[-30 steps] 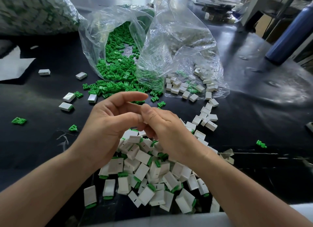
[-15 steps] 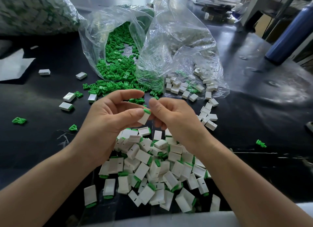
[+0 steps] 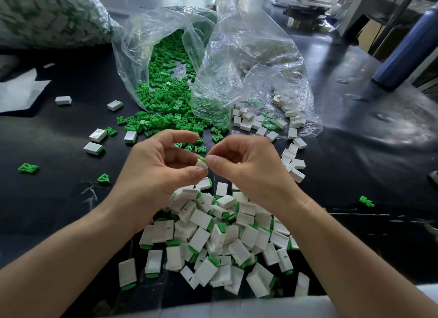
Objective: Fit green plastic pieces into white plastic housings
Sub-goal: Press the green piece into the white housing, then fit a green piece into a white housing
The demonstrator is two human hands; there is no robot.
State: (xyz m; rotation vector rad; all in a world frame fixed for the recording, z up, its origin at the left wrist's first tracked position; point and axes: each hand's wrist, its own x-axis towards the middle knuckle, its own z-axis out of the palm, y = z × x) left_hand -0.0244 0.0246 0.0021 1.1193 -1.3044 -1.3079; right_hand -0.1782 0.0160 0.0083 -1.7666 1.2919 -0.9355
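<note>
My left hand (image 3: 163, 166) pinches a white housing (image 3: 201, 164) with a green piece in its top end, held up above the table. My right hand (image 3: 244, 163) is close beside it, its thumb tip touching the green end, the fingers curled; something small and pale shows inside its curled fingers. Below both hands lies a pile of fitted white housings with green ends (image 3: 220, 242). Loose green pieces (image 3: 163, 99) spill from a clear bag. Empty white housings (image 3: 256, 123) lie at the mouth of a second clear bag.
The black table (image 3: 355, 166) carries stray housings (image 3: 97, 135) and green pieces (image 3: 28, 168) at the left, one green piece (image 3: 366, 201) at the right. A big full bag (image 3: 47, 12) sits far left, a blue bottle (image 3: 407, 47) far right. White paper (image 3: 19, 92) lies at the left edge.
Both hands have risen from the pile and drawn slightly apart. The housing with its green piece has come into view between the fingertips and now sits more upright in my left hand.
</note>
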